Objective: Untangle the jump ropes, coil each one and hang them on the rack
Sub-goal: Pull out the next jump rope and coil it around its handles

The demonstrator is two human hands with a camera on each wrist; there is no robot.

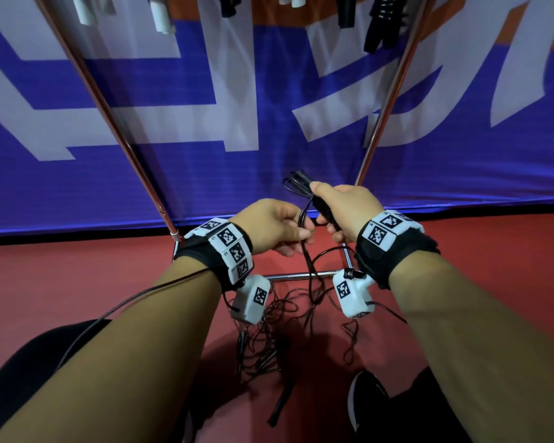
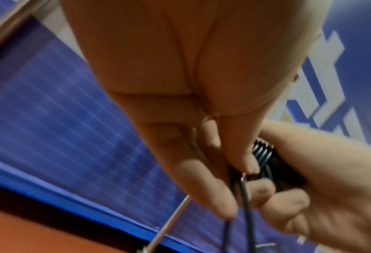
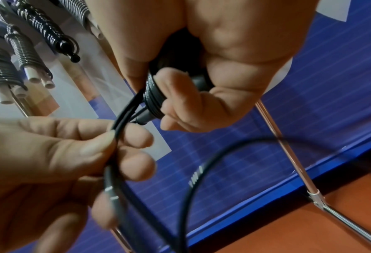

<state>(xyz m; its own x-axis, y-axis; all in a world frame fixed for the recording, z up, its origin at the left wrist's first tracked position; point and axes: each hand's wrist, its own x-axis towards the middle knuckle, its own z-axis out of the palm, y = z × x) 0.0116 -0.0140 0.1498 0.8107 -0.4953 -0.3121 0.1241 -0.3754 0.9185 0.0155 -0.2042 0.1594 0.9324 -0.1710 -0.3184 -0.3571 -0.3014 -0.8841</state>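
Jump rope (image 1: 323, 206), black, partly coiled: the right hand (image 1: 346, 207) is curled tight round its handles, the cord wound in close turns about them, a few loops poking out past the thumb. Right wrist view shows the wound turns (image 3: 153, 95) under the curled fingers (image 3: 180, 95). Left hand (image 1: 272, 225) sits just beside the right, thumb and fingertips pinching the loose cord (image 3: 117, 130) where it leaves the coil. In the left wrist view the cord (image 2: 245, 196) drops down from between the left fingers (image 2: 204, 179).

Below the hands the free cord falls to a tangle of thin dark ropes (image 1: 269, 327) lying on the red floor (image 1: 77, 282), spread around and under the lower bar of the rack (image 1: 295, 276). The rack's two chrome uprights rise to either side. At the top, coiled ropes (image 1: 381, 24) with black and white handles hang from it; the right wrist view shows several such bundles (image 3: 24, 54) close together. Behind stands a blue banner (image 1: 173, 174) with large pale lettering. A black shoe (image 1: 365, 401) rests on the floor at lower right.
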